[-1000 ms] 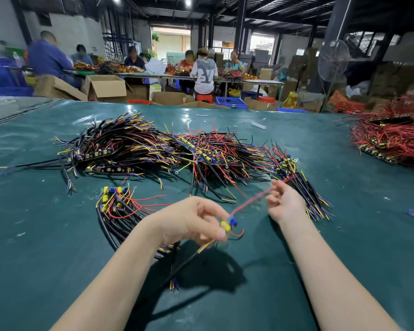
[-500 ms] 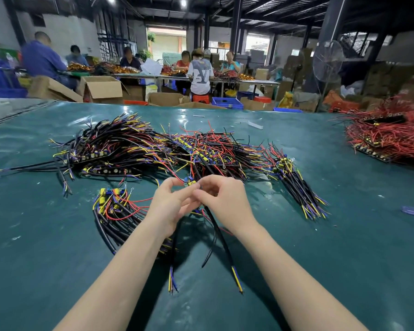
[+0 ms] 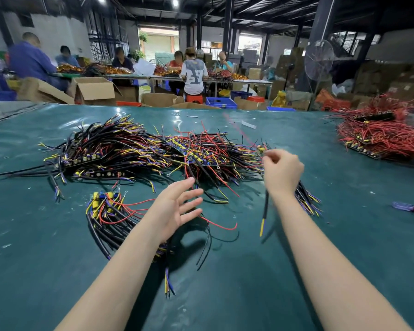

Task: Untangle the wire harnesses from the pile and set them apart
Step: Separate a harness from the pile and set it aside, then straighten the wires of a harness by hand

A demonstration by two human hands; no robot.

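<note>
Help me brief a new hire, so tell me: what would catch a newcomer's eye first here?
The tangled pile of black, yellow and red wire harnesses sprawls across the middle of the green table. At its right end, the right hand pinches one black-wired harness that dangles, while the left hand spreads open beside a small separate bundle. A red wire heap sits far right.

Hands: two, the left hand (image 3: 175, 209) and the right hand (image 3: 282, 170).
Wire harnesses on the surface (image 3: 249, 283):
- one large pile (image 3: 153, 154) at centre
- one small bundle (image 3: 108, 211) toward the near-left
- one red heap (image 3: 380, 137) at the right edge
- one loose harness (image 3: 264, 211) pinched in the right hand

Screwdriver (image 3: 406, 207): one.
People (image 3: 193, 72) behind: apparently six, blurred.
</note>
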